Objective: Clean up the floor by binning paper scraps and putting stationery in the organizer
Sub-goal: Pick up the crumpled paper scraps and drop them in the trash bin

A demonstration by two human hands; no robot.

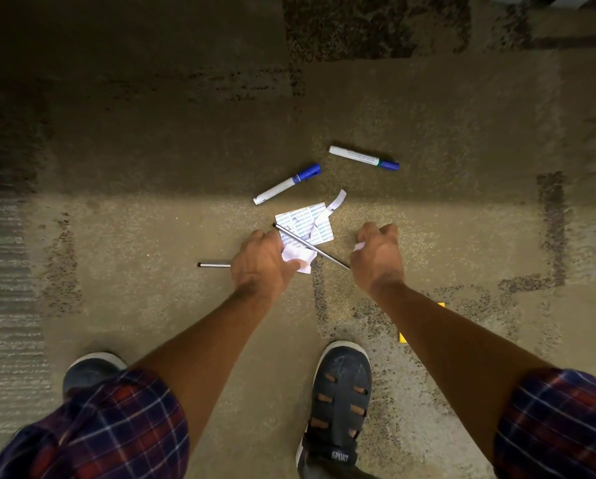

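Head view: brown carpet floor (151,150), both arms reaching down past 2 dark shoes. Left hand (260,262) closed on crumpled paper scrap (298,255); right hand (379,252) curled around smaller white scrap (358,246). Printed sheet (305,224) lies flat between hands, thin pen (310,245) across it. 2 blue-capped markers (287,183) (363,158) just beyond. Short pen (215,264) beside left hand.

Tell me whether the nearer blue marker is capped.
Capped: the nearer blue marker lies flat on the carpet, blue cap on.
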